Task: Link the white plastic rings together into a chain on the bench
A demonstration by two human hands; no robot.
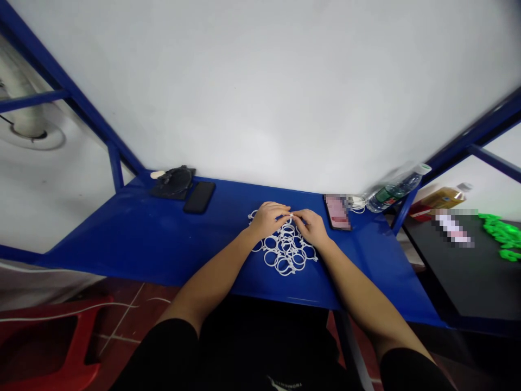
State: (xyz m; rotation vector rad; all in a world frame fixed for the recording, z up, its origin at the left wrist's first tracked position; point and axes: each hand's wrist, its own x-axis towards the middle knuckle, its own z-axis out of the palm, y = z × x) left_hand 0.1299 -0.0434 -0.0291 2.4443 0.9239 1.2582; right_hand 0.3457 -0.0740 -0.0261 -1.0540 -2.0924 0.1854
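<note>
Both hands meet over a pile of white plastic rings (pixel 280 244) with small tabs on their edges. My left hand (pixel 268 216) is closed in a pinch at the left side of one white plastic ring (pixel 290 219). From the right, my right hand (pixel 311 224) pinches the same ring between thumb and fingers. The fingers hide most of it, so its clasp cannot be made out. Other rings lie flat, overlapping on the blue table (pixel 163 239) below and around my hands.
At the back left are a black phone (pixel 199 197) and a crumpled black bag (pixel 175 182). A lit phone (pixel 337 212), a white cable (pixel 358 204) and a plastic bottle (pixel 396 190) are at the back right. Green pieces (pixel 502 233) lie on a black table (pixel 459 271).
</note>
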